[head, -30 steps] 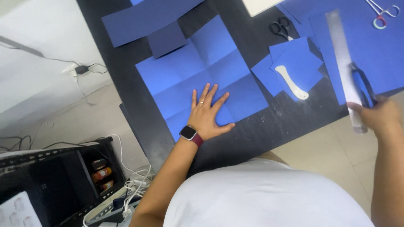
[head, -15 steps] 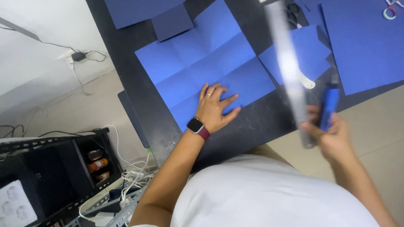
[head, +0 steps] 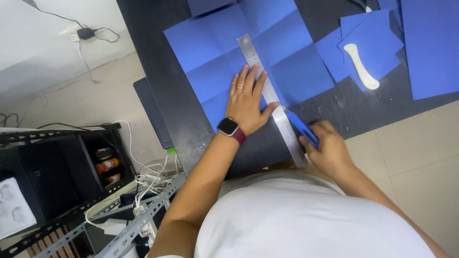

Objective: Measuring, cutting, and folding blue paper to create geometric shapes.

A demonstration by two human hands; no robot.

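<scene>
A creased blue paper sheet (head: 217,46) lies on the black table (head: 155,48). A steel ruler (head: 253,55) runs diagonally across the sheet to the table's near edge. My left hand (head: 247,100), with a watch on the wrist, presses flat on the sheet and on the ruler's left side. My right hand (head: 328,146) is at the ruler's near end, closed around a blue cutter (head: 303,128) whose tip meets the ruler's right edge.
A white bone folder (head: 361,66) lies on smaller blue sheets (head: 373,37) to the right, beside a large blue sheet (head: 439,45). Scissors (head: 358,1) show at the top. A metal rack (head: 56,188) with bottles and cables stands on the floor to the left.
My right hand brought the ruler and blue cutter from the right and laid the ruler across the sheet. My left hand shifted onto the ruler.
</scene>
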